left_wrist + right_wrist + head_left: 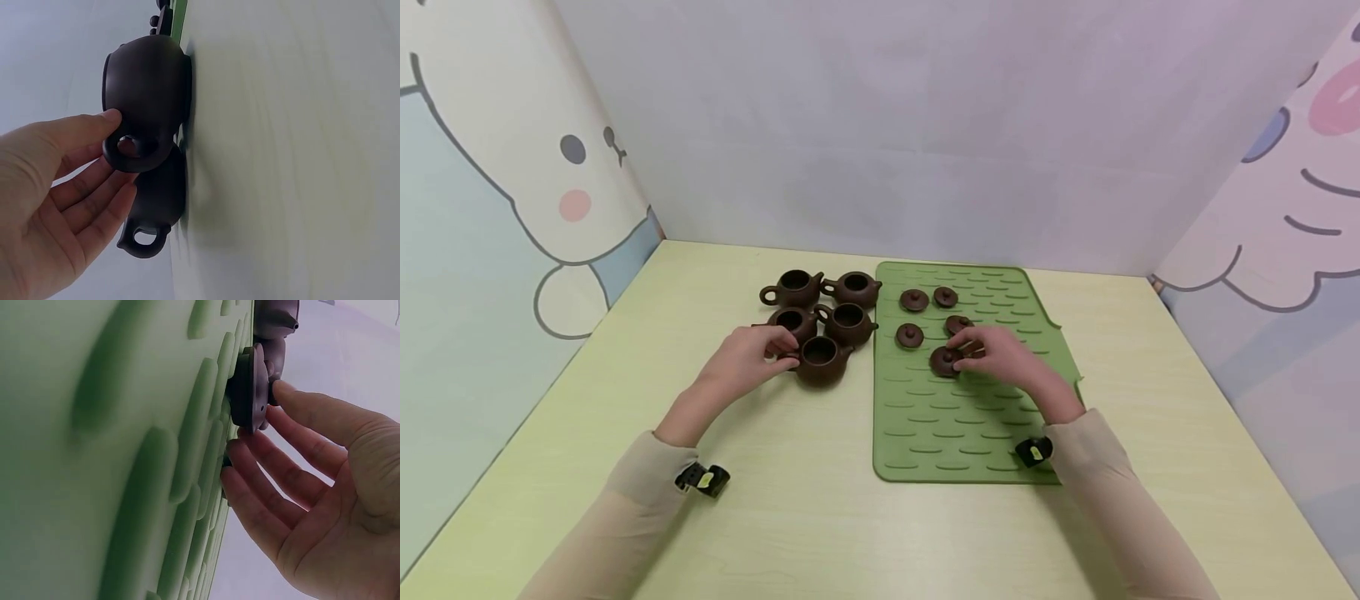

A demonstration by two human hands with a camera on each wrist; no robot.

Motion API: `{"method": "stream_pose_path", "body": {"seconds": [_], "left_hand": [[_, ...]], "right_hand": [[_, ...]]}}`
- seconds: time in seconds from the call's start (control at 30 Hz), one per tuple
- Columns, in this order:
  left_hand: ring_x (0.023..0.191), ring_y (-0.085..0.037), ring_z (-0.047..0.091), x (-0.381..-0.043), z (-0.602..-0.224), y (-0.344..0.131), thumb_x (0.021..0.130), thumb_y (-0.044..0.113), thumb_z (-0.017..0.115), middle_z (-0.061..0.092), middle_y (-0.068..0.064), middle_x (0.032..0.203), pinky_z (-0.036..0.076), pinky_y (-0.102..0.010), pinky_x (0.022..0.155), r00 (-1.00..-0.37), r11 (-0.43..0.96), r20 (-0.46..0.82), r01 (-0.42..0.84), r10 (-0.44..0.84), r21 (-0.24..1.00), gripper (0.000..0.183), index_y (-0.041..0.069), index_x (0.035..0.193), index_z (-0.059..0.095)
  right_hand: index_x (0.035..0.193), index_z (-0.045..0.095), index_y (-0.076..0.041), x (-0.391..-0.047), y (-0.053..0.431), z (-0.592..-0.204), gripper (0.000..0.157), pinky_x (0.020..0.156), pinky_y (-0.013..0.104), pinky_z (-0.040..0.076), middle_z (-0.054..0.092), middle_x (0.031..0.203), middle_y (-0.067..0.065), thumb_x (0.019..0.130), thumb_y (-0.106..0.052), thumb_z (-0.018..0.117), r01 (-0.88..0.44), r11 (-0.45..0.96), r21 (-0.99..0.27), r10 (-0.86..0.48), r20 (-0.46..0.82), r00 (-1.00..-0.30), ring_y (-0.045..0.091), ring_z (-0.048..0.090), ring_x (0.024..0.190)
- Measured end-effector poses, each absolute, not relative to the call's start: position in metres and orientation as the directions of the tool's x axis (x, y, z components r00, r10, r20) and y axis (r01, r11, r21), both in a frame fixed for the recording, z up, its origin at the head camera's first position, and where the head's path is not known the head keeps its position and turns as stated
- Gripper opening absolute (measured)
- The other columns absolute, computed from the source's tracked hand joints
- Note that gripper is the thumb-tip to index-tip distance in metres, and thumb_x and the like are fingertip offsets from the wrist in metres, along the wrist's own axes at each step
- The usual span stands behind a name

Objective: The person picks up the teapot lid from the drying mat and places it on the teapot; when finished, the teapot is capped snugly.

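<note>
My left hand [745, 357] pinches the loop handle of the nearest lidless dark brown teapot [821, 364]. In the left wrist view the thumb lies at the top of that teapot's [150, 87] handle, with fingers behind it. Another teapot [156, 194] stands close beyond, beside the fingers. My right hand [1000, 357] is over the green mat, thumb and index finger at the knob of a round brown teapot lid [945, 362]. The right wrist view has the thumb against the knob of this lid [249, 387], the other fingers spread near the mat.
Behind the held teapot stand several more lidless teapots, among them one at the back left [797, 290] and one by the mat [848, 325]. Other lids [910, 336] lie on the ridged green mat [925, 450]. A pale wall [910, 200] rises behind the wooden table [790, 517].
</note>
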State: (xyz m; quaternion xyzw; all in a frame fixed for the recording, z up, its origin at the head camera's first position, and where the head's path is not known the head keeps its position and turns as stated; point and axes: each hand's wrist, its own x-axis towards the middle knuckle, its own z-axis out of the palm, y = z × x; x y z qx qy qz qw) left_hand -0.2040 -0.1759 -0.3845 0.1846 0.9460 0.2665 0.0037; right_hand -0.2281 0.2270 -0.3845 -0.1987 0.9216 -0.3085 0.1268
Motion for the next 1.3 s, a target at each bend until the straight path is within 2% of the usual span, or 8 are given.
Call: {"method": "stream_pose_path", "body": {"seconds": [0.37, 0.63, 1.3], "left_hand": [[0.092, -0.022, 0.071, -0.203, -0.386, -0.175, 0.091, 0.019, 0.074, 0.075, -0.006, 0.101, 0.057, -0.041, 0.082, -0.938, 0.783, 0.093, 0.33, 0.333, 0.527, 0.016, 0.012, 0.105, 0.072], [0.092, -0.022, 0.072, -0.204, -0.389, -0.175, 0.091, 0.017, 0.073, 0.076, -0.005, 0.099, 0.058, -0.041, 0.081, -0.941, 0.777, 0.091, 0.321, 0.325, 0.541, 0.014, 0.012, 0.104, 0.072], [0.09, -0.02, 0.072, -0.204, -0.387, -0.171, 0.091, 0.016, 0.073, 0.076, -0.005, 0.097, 0.058, -0.038, 0.078, -0.949, 0.782, 0.073, 0.295, 0.307, 0.549, 0.009, 0.013, 0.1, 0.072]], "right_hand": [[0.116, 0.07, -0.01, -0.23, 0.222, -0.385, 0.023, 0.09, 0.045, 0.057, 0.069, 0.119, 0.014, 0.093, -0.012, 0.07, -0.287, 0.729, -0.621, -0.446, -0.114, -0.888, 0.031, 0.067, 0.11], [0.109, 0.071, -0.01, -0.23, 0.218, -0.384, 0.016, 0.09, 0.046, 0.056, 0.07, 0.108, 0.01, 0.093, -0.011, 0.07, -0.294, 0.737, -0.608, -0.438, -0.1, -0.893, 0.026, 0.066, 0.104], [0.109, 0.069, -0.012, -0.233, 0.207, -0.38, 0.014, 0.095, 0.044, 0.055, 0.069, 0.112, 0.008, 0.095, -0.012, 0.067, -0.3, 0.711, -0.636, -0.438, -0.067, -0.897, 0.024, 0.066, 0.107]]}}
